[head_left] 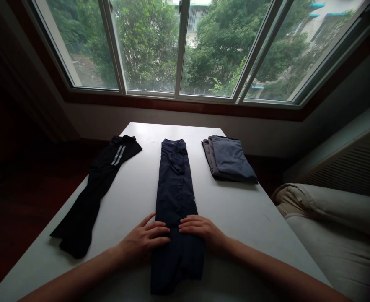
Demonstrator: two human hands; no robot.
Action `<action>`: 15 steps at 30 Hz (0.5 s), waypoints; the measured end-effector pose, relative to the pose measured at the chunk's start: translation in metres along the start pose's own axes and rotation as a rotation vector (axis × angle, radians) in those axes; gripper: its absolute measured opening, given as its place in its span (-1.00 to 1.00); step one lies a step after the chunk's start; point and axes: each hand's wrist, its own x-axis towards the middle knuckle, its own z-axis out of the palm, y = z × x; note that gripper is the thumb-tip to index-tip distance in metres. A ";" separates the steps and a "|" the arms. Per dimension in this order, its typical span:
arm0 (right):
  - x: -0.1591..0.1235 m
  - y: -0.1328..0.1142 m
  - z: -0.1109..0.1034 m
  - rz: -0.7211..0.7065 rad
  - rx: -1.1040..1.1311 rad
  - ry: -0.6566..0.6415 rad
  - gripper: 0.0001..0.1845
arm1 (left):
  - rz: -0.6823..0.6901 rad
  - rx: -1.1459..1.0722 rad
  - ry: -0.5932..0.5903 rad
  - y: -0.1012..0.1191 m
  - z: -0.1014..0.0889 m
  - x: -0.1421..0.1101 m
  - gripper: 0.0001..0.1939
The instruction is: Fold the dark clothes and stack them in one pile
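so the folded navy trousers (174, 193) lay down the middle of the worktop (130, 193), long axis running away toward the window (181, 50), left hand (141, 237) on one edge with fingers loosely spread, right hand (206, 230) equally near on the other, fingers outstretched, close together

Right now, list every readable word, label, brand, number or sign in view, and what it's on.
None readable.
Navy folded garment under both hands: no lettering I can make out.
Black garment on the left: two pale stripes, no letters or numbers legible.
Folded stack on the right: no legible label on the faces that show.
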 end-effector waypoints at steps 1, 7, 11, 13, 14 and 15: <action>0.001 -0.002 -0.001 0.022 0.052 0.013 -0.59 | -0.027 -0.038 -0.031 0.002 -0.005 0.001 -0.57; 0.006 -0.044 -0.010 0.090 0.379 -0.090 -0.62 | -0.178 -0.526 -0.242 0.035 -0.067 0.014 -0.55; 0.009 -0.087 -0.025 0.196 0.707 -0.317 -0.47 | -0.365 -0.950 -0.441 0.062 -0.101 0.004 -0.60; 0.011 -0.102 -0.030 0.182 0.855 -0.359 -0.38 | -0.446 -1.082 -0.461 0.069 -0.104 -0.008 -0.57; 0.011 -0.105 -0.031 0.174 0.920 -0.341 -0.35 | -0.472 -1.130 -0.429 0.069 -0.102 -0.013 -0.57; 0.011 -0.105 -0.031 0.193 0.982 -0.294 -0.33 | -0.491 -1.179 -0.375 0.067 -0.098 -0.017 -0.56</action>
